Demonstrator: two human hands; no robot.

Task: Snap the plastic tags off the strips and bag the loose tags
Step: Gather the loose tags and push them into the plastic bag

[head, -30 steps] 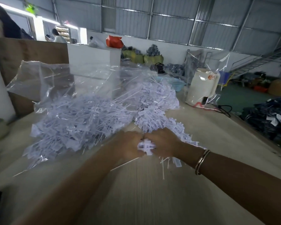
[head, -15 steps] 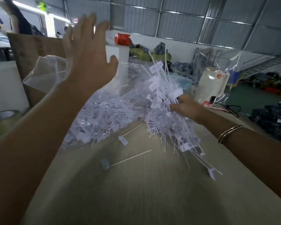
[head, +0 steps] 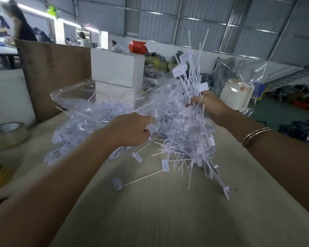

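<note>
**A fistful of tags lifted over the counter**

The right hand (head: 208, 106), right of centre in the frame, has its grip tight around a thick bundle of white plastic tags (head: 189, 125). The bundle's long axis runs roughly upright: thin stiff stems splay upward toward the top of the frame with small flat rectangular labels on their ends, and more stems fan downward, their tips brushing the counter (head: 150, 211). A thin metal bangle (head: 255, 135) circles that wrist.

The left hand (head: 132, 130), at centre, has its grip curled and narrow at the edge of a clear plastic bag (head: 89, 111); whether it pinches the film or a few tags I cannot tell. The bag is crinkly, glossy and see-through, lying across the left-centre of the frame and stuffed with more white tags in a tangled heap.

A few loose tags (head: 137, 172) lie flat on the counter below the hands, their stems slanting from lower left up to the right. The counter is pale wood with a fine grain. A tape roll (head: 7, 135) sits at the left edge. A white block (head: 117, 68) stands behind the bag.
</note>
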